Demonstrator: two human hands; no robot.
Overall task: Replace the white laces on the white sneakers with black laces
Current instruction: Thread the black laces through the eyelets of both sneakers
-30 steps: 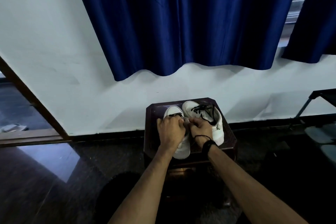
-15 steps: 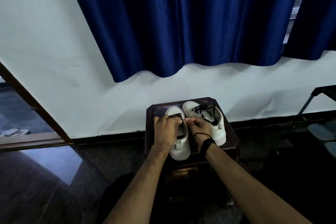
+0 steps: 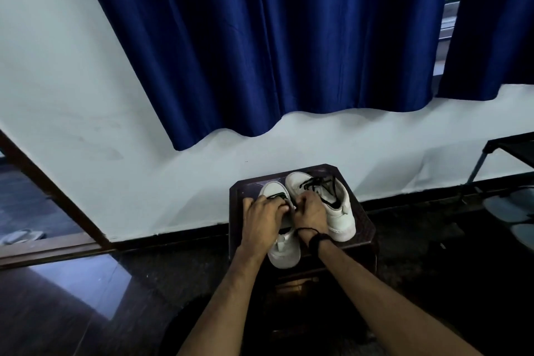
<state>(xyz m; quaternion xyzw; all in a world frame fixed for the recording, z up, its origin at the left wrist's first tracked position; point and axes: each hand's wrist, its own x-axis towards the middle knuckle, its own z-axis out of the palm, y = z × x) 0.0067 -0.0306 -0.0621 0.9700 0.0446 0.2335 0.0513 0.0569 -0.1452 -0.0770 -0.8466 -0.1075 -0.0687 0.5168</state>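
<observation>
- We see two white sneakers side by side on a small dark counter (image 3: pixel 364 233) that stands against the wall.
- The left hand (image 3: pixel 261 221) lies over the middle of the left sneaker (image 3: pixel 284 251), its fingers curled down onto the lacing area; a short stretch of black lace (image 3: pixel 276 196) shows just beyond its fingertips, across the sneaker's toe end.
- The right hand (image 3: pixel 310 214) sits just beside the left hand, touching it, with its fingers bent at the same sneaker's lacing area. What exactly either hand pinches is hidden by the knuckles, so we cannot tell whether the grip is on the lace or on the shoe.
- A dark band (image 3: pixel 318 240) circles the right wrist.
- The right sneaker (image 3: pixel 338 214) lies just beyond and to the outer side of the right hand, touching the left sneaker, with loose black laces (image 3: pixel 320 185) strung across its top.
- Far above both hands hangs a blue curtain (image 3: pixel 274 37) against the pale wall.
- Well off to the right hand's side stands a dark rack (image 3: pixel 508 150).
</observation>
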